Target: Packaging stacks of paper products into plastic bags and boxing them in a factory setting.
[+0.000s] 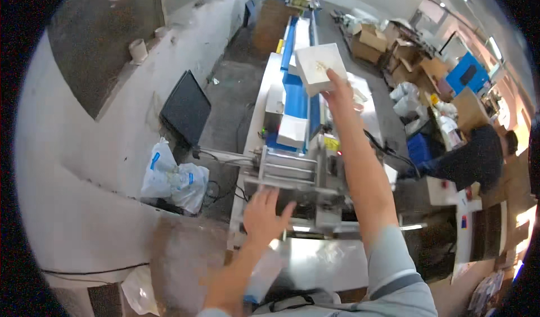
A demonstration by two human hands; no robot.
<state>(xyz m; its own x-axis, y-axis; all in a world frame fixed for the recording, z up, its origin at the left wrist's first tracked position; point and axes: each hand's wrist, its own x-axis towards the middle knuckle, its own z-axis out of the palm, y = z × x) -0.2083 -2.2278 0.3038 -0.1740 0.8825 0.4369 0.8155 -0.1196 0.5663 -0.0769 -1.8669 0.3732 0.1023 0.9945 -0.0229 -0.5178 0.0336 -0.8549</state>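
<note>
A white square box (313, 64) with small gold-coloured print on its top is held up over the right side of a blue conveyor belt (296, 99). My right hand (340, 92) grips it by its near right corner, the arm stretched far forward. Below, another white box (292, 130) lies on the near end of the belt. My left hand (264, 217), slightly blurred, is open with fingers apart and nothing in it. It is at the near left edge of a metal machine frame with bars (288, 169); whether it touches the frame I cannot tell.
A black flat screen (187, 109) stands on an arm left of the machine, above white plastic bags (190, 189). On the right, a person in dark clothes (475, 156) bends beside a blue bin (418, 148). Cardboard boxes (370, 38) are piled at the back right.
</note>
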